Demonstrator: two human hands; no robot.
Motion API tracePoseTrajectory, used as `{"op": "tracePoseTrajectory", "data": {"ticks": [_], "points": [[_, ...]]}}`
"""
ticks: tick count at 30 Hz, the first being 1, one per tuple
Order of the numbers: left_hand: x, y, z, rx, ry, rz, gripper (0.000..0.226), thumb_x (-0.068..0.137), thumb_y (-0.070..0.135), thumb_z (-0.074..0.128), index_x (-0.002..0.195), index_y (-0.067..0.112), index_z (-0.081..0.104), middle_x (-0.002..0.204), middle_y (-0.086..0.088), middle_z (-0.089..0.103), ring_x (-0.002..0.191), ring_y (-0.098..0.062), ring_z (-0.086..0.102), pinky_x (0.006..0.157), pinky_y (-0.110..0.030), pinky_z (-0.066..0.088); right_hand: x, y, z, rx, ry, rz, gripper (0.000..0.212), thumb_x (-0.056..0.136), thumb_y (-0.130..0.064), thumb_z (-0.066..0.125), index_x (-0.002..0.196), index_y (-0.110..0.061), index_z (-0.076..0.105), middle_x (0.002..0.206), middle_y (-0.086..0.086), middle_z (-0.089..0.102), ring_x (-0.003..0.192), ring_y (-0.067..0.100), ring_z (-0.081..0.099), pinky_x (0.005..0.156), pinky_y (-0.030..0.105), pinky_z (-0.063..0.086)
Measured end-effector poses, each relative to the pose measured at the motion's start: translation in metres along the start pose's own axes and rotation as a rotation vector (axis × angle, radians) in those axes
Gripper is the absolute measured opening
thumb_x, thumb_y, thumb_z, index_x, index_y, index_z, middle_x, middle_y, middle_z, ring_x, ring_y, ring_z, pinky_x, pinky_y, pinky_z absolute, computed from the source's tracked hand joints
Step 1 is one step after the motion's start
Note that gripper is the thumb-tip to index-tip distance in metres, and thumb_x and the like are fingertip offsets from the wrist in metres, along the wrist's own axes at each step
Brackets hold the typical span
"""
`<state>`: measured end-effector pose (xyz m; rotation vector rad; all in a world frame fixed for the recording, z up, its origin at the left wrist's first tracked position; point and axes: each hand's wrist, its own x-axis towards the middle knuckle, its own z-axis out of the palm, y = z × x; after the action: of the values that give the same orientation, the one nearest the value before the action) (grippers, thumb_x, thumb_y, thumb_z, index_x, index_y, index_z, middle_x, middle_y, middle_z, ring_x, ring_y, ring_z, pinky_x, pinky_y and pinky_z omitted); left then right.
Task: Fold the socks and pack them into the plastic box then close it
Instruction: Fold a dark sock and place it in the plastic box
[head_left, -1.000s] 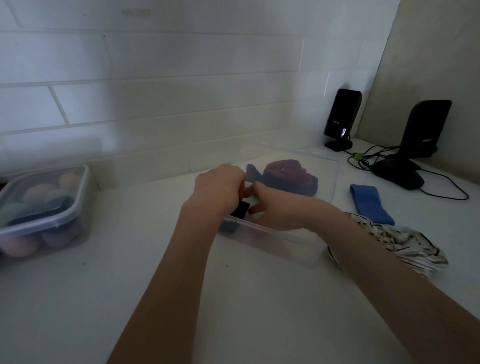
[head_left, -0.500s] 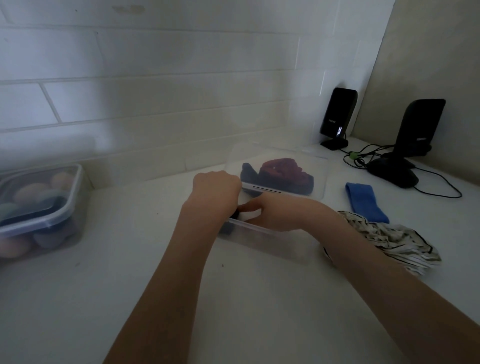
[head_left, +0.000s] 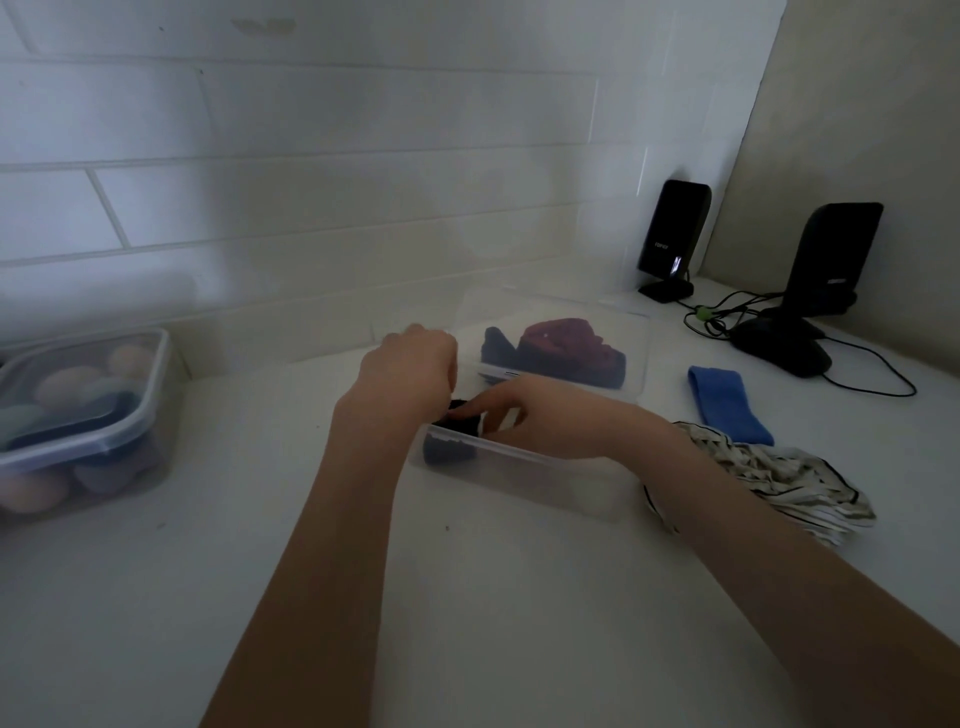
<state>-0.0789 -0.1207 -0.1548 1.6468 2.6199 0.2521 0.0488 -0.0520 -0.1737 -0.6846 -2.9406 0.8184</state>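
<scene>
A clear plastic box (head_left: 524, 480) stands on the white counter in the middle of the view. Both my hands reach into its near left corner. My left hand (head_left: 410, 371) is curled over a dark folded sock (head_left: 457, 428), and my right hand (head_left: 535, 415) pinches the same sock from the right. Further back in the box, behind its upright clear lid (head_left: 550, 317), lie a maroon sock bundle (head_left: 569, 345) and a dark blue sock (head_left: 496, 348). A blue sock (head_left: 727, 405) lies flat on the counter to the right of the box.
A lidded clear container (head_left: 78, 421) with rounded pastel things stands at the left. Striped black-and-white fabric (head_left: 769, 480) lies by my right forearm. Two black speakers (head_left: 672, 241) (head_left: 831, 260), a dark mouse (head_left: 784, 353) and cables sit in the back right corner. A tiled wall runs behind.
My hands have sunk slightly lower into the box's near left corner with the dark sock. The view has shifted a little to the right.
</scene>
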Motion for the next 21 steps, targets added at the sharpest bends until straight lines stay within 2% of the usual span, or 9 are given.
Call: {"op": "tracePoseTrajectory", "data": {"ticks": [3,5,7,11,14,16,18,19,21], "points": [[0.004,-0.009,0.003,-0.079,-0.066,-0.052,0.023,0.081,0.0,0.061,0.101,0.01,0.055,0.107,-0.012,0.05,0.095,-0.027,0.054,0.069,-0.029,0.04,0.001,0.0,0.003,-0.018,-0.035,-0.028,0.036,0.094,-0.026,0.051,0.128,-0.033,0.058,0.104,-0.006,0.064,0.063,-0.003,0.047,0.062,-0.002,0.036],[0.008,-0.015,0.004,-0.156,-0.1,-0.05,0.018,0.081,0.0,0.058,0.083,0.014,0.048,0.094,-0.006,0.048,0.081,-0.021,0.048,0.058,-0.023,0.035,0.003,0.002,0.006,-0.043,-0.075,-0.037,0.037,0.095,-0.026,0.047,0.13,-0.039,0.054,0.11,-0.007,0.064,0.078,0.002,0.052,0.075,0.005,0.038],[0.012,-0.019,0.005,-0.243,-0.135,-0.055,0.026,0.082,0.001,0.055,0.071,0.019,0.04,0.083,-0.002,0.046,0.066,-0.016,0.043,0.051,-0.024,0.031,0.003,0.003,0.005,-0.07,-0.112,-0.056,0.04,0.097,-0.025,0.044,0.132,-0.042,0.05,0.121,-0.008,0.062,0.098,0.011,0.055,0.09,0.019,0.04],[0.012,-0.019,0.004,-0.323,-0.193,-0.058,0.024,0.086,0.004,0.047,0.07,0.019,0.038,0.073,-0.002,0.043,0.057,-0.016,0.042,0.048,-0.025,0.032,0.001,0.003,0.001,-0.102,-0.187,-0.052,0.042,0.098,-0.025,0.04,0.134,-0.046,0.045,0.131,-0.012,0.056,0.113,0.011,0.052,0.101,0.021,0.035],[0.011,-0.017,0.002,-0.321,-0.228,-0.065,0.02,0.087,0.006,0.046,0.073,0.019,0.039,0.073,-0.003,0.044,0.057,-0.017,0.042,0.048,-0.025,0.032,0.002,0.003,0.001,-0.113,-0.218,-0.03,0.045,0.098,-0.026,0.039,0.136,-0.049,0.039,0.138,-0.012,0.051,0.121,0.014,0.05,0.109,0.032,0.034],[0.009,-0.016,0.0,-0.339,-0.237,-0.076,0.012,0.088,0.008,0.048,0.079,0.016,0.043,0.072,-0.003,0.045,0.057,-0.017,0.042,0.048,-0.026,0.034,0.001,0.002,-0.002,-0.06,-0.232,-0.017,0.048,0.097,-0.023,0.041,0.137,-0.048,0.038,0.132,-0.011,0.055,0.112,0.013,0.054,0.104,0.031,0.041],[0.006,-0.016,-0.003,-0.375,-0.261,-0.073,0.009,0.089,0.018,0.053,0.084,0.014,0.046,0.071,-0.003,0.046,0.059,-0.016,0.043,0.05,-0.024,0.037,-0.005,-0.001,-0.011,0.028,-0.224,-0.003,0.047,0.096,-0.017,0.043,0.137,-0.04,0.043,0.112,-0.005,0.062,0.091,0.012,0.059,0.081,0.023,0.05],[0.005,-0.017,-0.005,-0.395,-0.275,-0.064,0.013,0.088,0.024,0.055,0.083,0.014,0.048,0.071,-0.003,0.048,0.06,-0.016,0.043,0.052,-0.024,0.037,-0.009,-0.003,-0.019,0.079,-0.196,0.005,0.043,0.096,-0.016,0.045,0.134,-0.035,0.048,0.098,-0.004,0.064,0.079,0.01,0.059,0.069,0.02,0.049],[0.005,-0.017,-0.006,-0.406,-0.263,-0.039,0.023,0.088,0.033,0.057,0.077,0.014,0.051,0.067,-0.002,0.047,0.06,-0.016,0.042,0.051,-0.024,0.036,-0.021,-0.003,-0.041,0.163,-0.091,0.009,0.03,0.095,-0.017,0.05,0.121,-0.028,0.061,0.077,-0.005,0.064,0.06,0.007,0.057,0.055,0.017,0.045]]}}
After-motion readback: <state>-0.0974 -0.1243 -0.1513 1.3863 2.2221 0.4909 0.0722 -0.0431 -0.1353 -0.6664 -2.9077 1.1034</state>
